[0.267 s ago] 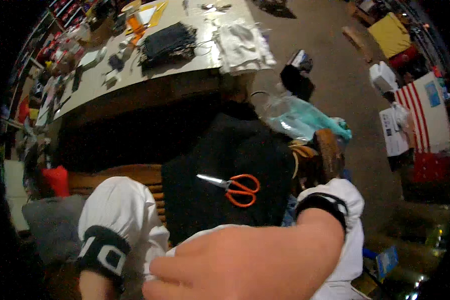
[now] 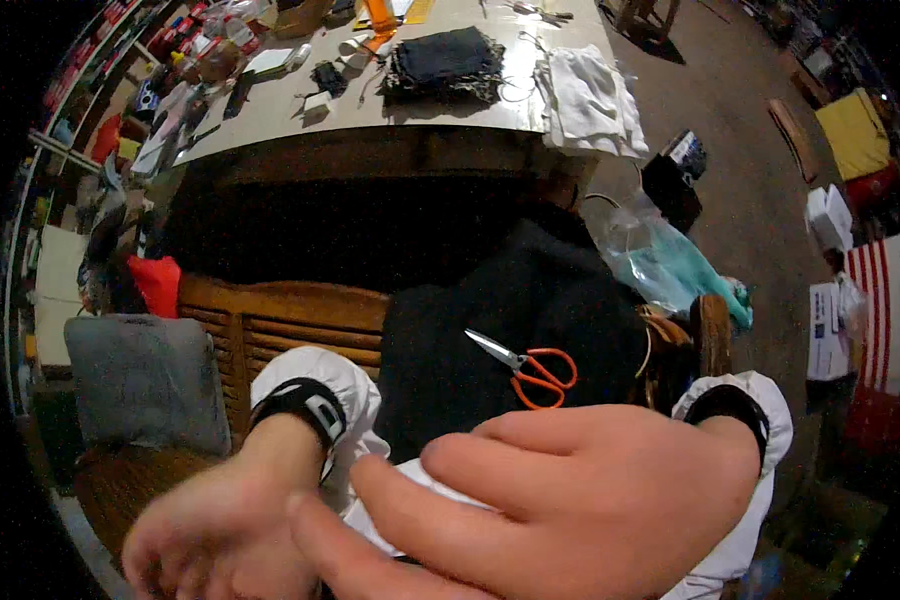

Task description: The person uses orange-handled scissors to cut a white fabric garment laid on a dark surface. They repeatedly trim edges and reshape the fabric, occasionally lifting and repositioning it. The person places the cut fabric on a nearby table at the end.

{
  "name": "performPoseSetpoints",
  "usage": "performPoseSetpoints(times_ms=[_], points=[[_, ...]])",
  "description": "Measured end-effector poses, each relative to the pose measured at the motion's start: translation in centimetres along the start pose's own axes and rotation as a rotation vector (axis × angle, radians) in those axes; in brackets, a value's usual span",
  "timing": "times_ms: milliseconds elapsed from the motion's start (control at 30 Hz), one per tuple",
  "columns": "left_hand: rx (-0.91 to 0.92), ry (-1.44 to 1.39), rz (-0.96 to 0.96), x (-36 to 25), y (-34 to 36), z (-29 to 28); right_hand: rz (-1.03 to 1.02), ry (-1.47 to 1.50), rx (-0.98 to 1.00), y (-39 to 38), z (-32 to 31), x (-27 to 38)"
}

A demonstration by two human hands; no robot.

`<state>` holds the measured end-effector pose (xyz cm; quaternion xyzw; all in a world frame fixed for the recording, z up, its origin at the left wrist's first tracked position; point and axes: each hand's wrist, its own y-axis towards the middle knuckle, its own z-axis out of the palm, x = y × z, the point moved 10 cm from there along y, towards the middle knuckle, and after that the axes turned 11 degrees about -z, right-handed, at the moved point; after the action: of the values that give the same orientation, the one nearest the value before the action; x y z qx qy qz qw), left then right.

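My left hand [image 2: 232, 525] is at the lower left, close to the camera, its palm partly visible and its fingers loosely bent toward the lower edge; nothing shows in it. Across the lower middle reaches my right hand [image 2: 590, 490], back upward, fingers spread toward the left wrist, with one fingertip overlapping that wrist in view; whether they touch I cannot tell. White sleeves [image 2: 315, 375] with black cuffs are pushed up both forearms. Beyond the hands, scissors [image 2: 542, 378] with orange handles lie on a black cloth [image 2: 450, 310], apart from both hands.
A wooden slatted bench [image 2: 290, 300] runs behind the cloth, with a grey cushion-like piece [image 2: 150, 385] at left. Beyond is a table [image 2: 300, 125] bearing a dark cloth stack [image 2: 445, 65] and white cloths [image 2: 590, 95]. A clear and teal plastic bag [image 2: 670, 260] lies at right.
The view has shifted, so the scene sits further right. My left hand, mostly hidden behind the right before, now shows at the lower left. My right hand's fingers have spread apart.
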<state>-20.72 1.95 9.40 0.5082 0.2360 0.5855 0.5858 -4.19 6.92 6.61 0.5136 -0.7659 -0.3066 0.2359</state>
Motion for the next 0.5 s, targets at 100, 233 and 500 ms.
performPoseSetpoints(times_ms=[100,233,500], points=[[-0.146,0.297,-0.058,0.4,-2.8,-4.0,-0.021,-0.134,-0.129,0.3,-0.4,-0.1],[-0.203,0.436,-0.237,2.8,-8.3,-7.0,-0.054,0.056,0.008,0.6,-0.1,-0.8],[0.315,0.994,-0.86,10.0,-23.0,-12.9,0.191,0.986,0.032,-6.7,0.3,-11.4]])
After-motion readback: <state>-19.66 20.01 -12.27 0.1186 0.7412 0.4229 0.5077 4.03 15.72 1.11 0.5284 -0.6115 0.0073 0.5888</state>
